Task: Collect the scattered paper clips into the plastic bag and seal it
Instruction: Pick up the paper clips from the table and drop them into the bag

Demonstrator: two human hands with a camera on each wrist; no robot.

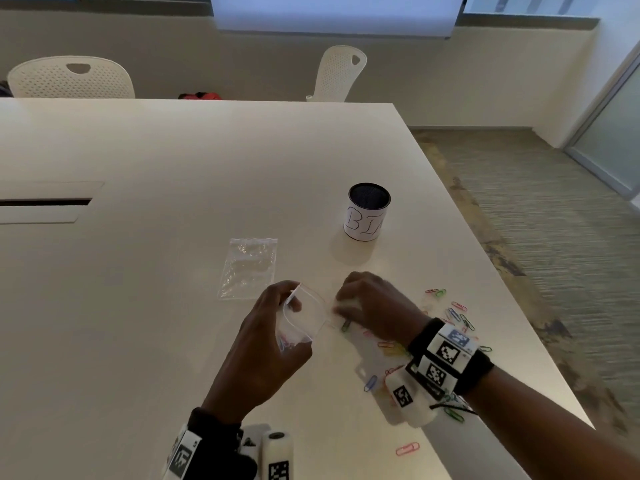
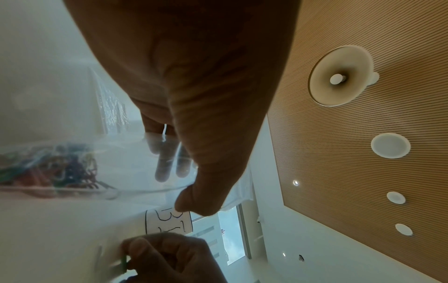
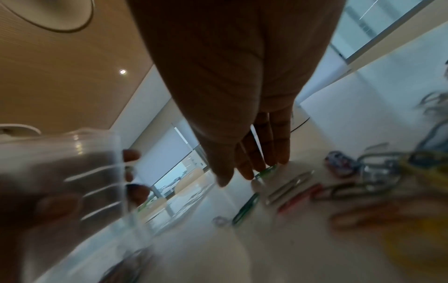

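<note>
The left hand (image 1: 268, 336) grips the open plastic bag (image 1: 303, 317); the right hand (image 1: 372, 304) fingers pinch a green paper clip (image 2: 124, 262) on the worktop (image 1: 156, 271).

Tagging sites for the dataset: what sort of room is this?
Likely an office meeting room: a large pale conference table with a cable slot, perforated white chairs along its far side, and a pull-down screen on the wall.

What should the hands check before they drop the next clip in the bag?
1. Left hand holds the plastic bag: ok.
2. Bag mouth open toward the right hand: ok.
3. Right hand has a green paper clip at its fingertips: ok, though whether it is off the table cannot tell.
4. Clips already in the bag: ok.
5. All loose paper clips collected: not ok.
6. Bag sealed: not ok.
</note>
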